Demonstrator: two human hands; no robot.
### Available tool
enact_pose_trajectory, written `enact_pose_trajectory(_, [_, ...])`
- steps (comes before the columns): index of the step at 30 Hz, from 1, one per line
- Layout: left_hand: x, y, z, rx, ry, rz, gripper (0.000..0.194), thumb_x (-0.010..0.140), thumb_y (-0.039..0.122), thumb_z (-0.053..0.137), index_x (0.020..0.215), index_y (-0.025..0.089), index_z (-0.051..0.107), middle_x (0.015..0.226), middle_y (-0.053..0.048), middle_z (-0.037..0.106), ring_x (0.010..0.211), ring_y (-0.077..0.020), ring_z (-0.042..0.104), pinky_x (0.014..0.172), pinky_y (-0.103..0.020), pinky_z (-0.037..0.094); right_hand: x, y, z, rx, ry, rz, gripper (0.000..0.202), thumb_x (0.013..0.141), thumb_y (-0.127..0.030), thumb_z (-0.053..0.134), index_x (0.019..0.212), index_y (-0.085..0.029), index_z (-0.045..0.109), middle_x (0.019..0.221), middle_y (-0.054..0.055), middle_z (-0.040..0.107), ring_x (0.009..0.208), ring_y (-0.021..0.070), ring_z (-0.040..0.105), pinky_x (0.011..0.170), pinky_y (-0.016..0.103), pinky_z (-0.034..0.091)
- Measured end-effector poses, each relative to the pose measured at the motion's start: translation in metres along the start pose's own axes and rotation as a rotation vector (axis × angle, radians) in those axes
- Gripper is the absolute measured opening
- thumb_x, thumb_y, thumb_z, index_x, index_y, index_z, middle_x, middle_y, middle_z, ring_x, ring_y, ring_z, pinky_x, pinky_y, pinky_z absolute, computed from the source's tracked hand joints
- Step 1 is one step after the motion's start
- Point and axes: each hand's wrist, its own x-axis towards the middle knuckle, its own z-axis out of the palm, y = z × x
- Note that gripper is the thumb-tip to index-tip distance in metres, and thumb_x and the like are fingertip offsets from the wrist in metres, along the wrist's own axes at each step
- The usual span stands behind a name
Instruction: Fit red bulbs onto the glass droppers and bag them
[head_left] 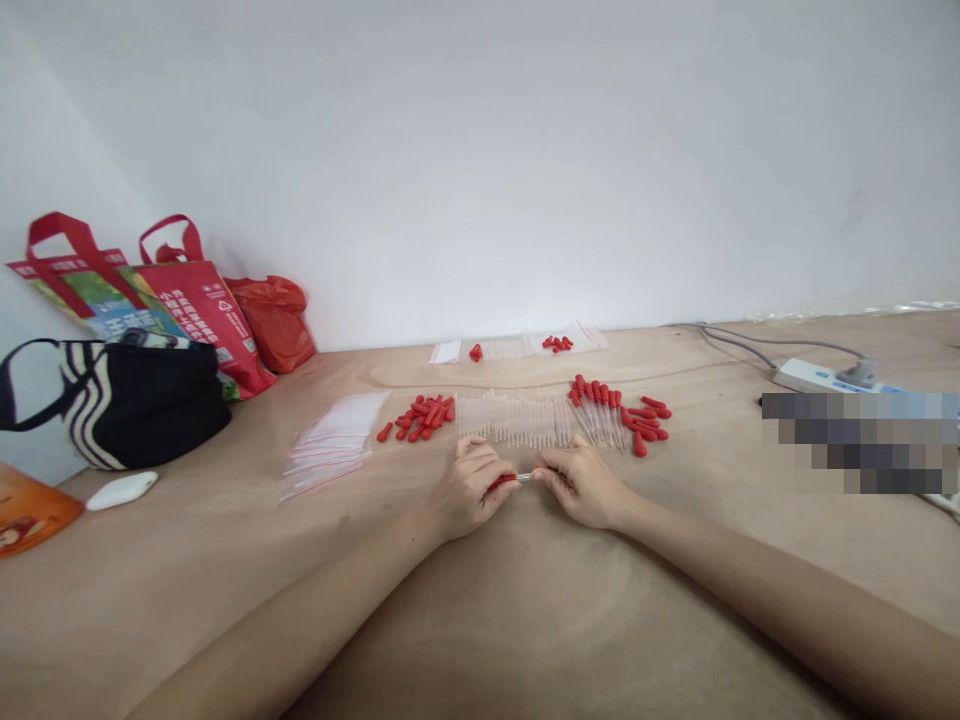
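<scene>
Two hands meet low in the head view: the left hand pinches a red rubber bulb, and the right hand pinches a clear glass tube whose other end reaches the bulb. Bulb and tube lie between the hands, just above the counter, their shared long axis running nearly sideways, bulb toward the left hand, tube toward the right. Beyond the fingers lies a row of clear tubes, flanked by loose red bulbs.

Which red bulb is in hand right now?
The red bulb pinched in the left hand, in line with the clear tube that the right hand holds; the other red bulbs lie beyond both hands.
</scene>
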Motion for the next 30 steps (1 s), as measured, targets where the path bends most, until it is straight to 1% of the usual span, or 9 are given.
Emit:
enact_pose_trajectory(4, [0.002,-0.001,0.0,-0.015,-0.026,-0.013,0.018,0.085,0.025,0.04,0.076,0.018,0.054,0.065,0.001,0.06,0.064,-0.0117,0.054,0.086,-0.033,0.027,0.002,-0.001,-0.003,-0.013,-0.021,-0.017,0.026,0.086,-0.026,0.034,0.069,-0.017,0.051,0.06,-0.001,0.056,0.053,0.0106,0.044,0.064,0.025,0.029])
enact_pose_trajectory(9, [0.004,-0.005,0.002,-0.036,0.05,-0.099,0.015,0.085,0.024,0.042,0.079,0.018,0.055,0.072,0.001,0.063,0.071,-0.0126,0.056,0.087,-0.035,0.023,0.004,-0.005,-0.012,-0.097,-0.051,-0.116,0.024,0.086,-0.023,0.033,0.082,-0.017,0.056,0.076,0.003,0.059,0.066,0.013,0.05,0.064,0.025,0.031])
enact_pose_trajectory(12, [0.005,-0.009,0.003,-0.019,0.075,-0.172,0.012,0.084,0.027,0.045,0.088,0.019,0.054,0.083,-0.001,0.064,0.081,-0.0149,0.056,0.087,-0.035,0.025,0.005,-0.003,-0.018,-0.2,-0.049,-0.11,0.02,0.083,-0.02,0.038,0.085,-0.019,0.058,0.079,0.004,0.06,0.07,0.0145,0.053,0.065,0.027,0.03])
enact_pose_trajectory(14, [0.005,-0.012,0.003,0.013,0.085,-0.246,0.02,0.082,0.028,0.048,0.099,0.019,0.05,0.095,-0.004,0.061,0.091,-0.0175,0.053,0.088,-0.035,0.026,0.006,0.006,-0.023,-0.224,0.001,-0.033,0.019,0.081,-0.019,0.04,0.082,-0.018,0.06,0.078,0.004,0.061,0.071,0.0152,0.054,0.066,0.027,0.031])
enact_pose_trajectory(16, [0.004,-0.015,0.003,0.036,0.067,-0.304,0.027,0.08,0.027,0.049,0.106,0.018,0.047,0.103,-0.006,0.057,0.097,-0.0195,0.05,0.087,-0.036,0.027,0.01,0.021,-0.03,-0.21,0.105,0.13,0.019,0.079,-0.021,0.041,0.08,-0.018,0.06,0.079,0.005,0.062,0.073,0.016,0.055,0.065,0.027,0.033])
enact_pose_trajectory(19, [0.004,-0.017,0.002,0.034,0.002,-0.327,0.025,0.078,0.024,0.05,0.102,0.02,0.048,0.102,-0.005,0.056,0.098,-0.0202,0.049,0.087,-0.037,0.028,0.019,0.048,-0.041,-0.229,0.269,0.502,0.021,0.078,-0.027,0.041,0.085,-0.018,0.058,0.079,0.006,0.064,0.072,0.0182,0.057,0.059,0.026,0.034])
enact_pose_trajectory(22, [0.003,-0.017,0.002,0.03,-0.031,-0.337,0.021,0.077,0.022,0.05,0.098,0.02,0.051,0.098,-0.004,0.056,0.097,-0.0202,0.049,0.088,-0.038,0.027,0.025,0.07,-0.045,-0.298,0.29,0.725,0.026,0.076,-0.03,0.042,0.094,-0.017,0.055,0.078,0.008,0.064,0.076,0.0218,0.058,0.058,0.027,0.033])
enact_pose_trajectory(26, [0.003,-0.017,0.002,0.03,-0.035,-0.356,0.019,0.076,0.022,0.052,0.095,0.02,0.052,0.096,-0.003,0.056,0.094,-0.0196,0.05,0.087,-0.039,0.026,0.028,0.081,-0.04,-0.382,0.229,0.791,0.028,0.075,-0.029,0.043,0.098,-0.017,0.053,0.079,0.009,0.064,0.078,0.0242,0.058,0.06,0.029,0.033])
enact_pose_trajectory(30, [0.004,-0.016,0.003,0.039,-0.046,-0.382,0.017,0.075,0.022,0.053,0.092,0.021,0.054,0.095,-0.002,0.056,0.092,-0.0195,0.05,0.085,-0.038,0.027,0.027,0.08,-0.035,-0.414,0.232,0.74,0.028,0.074,-0.035,0.044,0.094,-0.018,0.053,0.077,0.007,0.064,0.076,0.0234,0.057,0.064,0.031,0.031])
